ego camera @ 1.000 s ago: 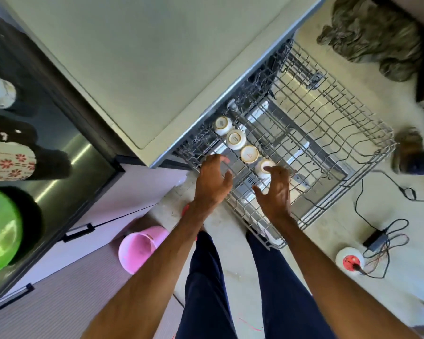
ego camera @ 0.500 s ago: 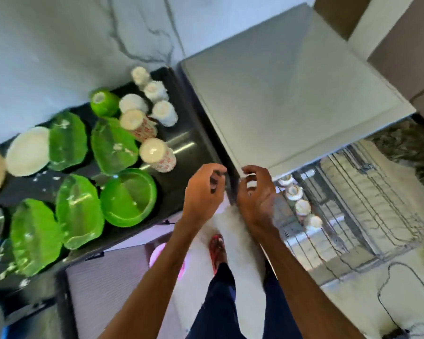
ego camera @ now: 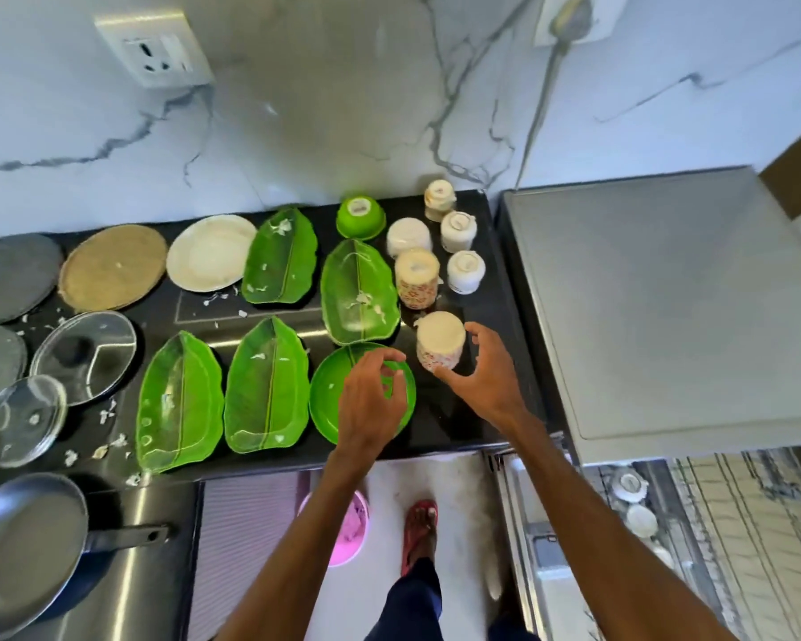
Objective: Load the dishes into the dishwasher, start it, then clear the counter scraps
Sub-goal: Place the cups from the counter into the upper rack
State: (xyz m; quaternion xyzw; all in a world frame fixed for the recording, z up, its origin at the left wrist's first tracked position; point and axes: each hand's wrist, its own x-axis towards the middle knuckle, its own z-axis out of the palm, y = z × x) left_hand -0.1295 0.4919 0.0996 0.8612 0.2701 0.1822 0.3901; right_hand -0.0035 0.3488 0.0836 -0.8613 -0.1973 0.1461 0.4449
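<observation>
While the right hand (ego camera: 486,377) curves wide around the upside-down flowered cup (ego camera: 440,347), it holds nothing. Its fingers are spread, with the thumb on the near side and the others on the far side. The picture is a bit blurry there, so I cannot tell if the thumb touches the cup. The left hand (ego camera: 371,395) hangs over the round green plate (ego camera: 329,400) with its fingers loosely bent, and it holds nothing too.

The cup stands on the black counter (ego camera: 440,423), near the front edge. It is just beside the round plate and the leaf-shaped green plate (ego camera: 359,291). Another flowered cup (ego camera: 416,279) and some white cups (ego camera: 465,270) stand close behind it.

Here is what could go wrong, I think. The cup looks smooth, so a weak squeeze could let it slip. It might then drop off the edge to the hard floor and break. A quick grab could push it back into the other flowered cup and tip that one over.

The dishwasher rack (ego camera: 736,525) is low down on the right, with cups already in it. On the way there, the cup could bump the grey dishwasher top (ego camera: 667,316). If the left hand lifts the round plate and tilts it, bits of food could slide off.
</observation>
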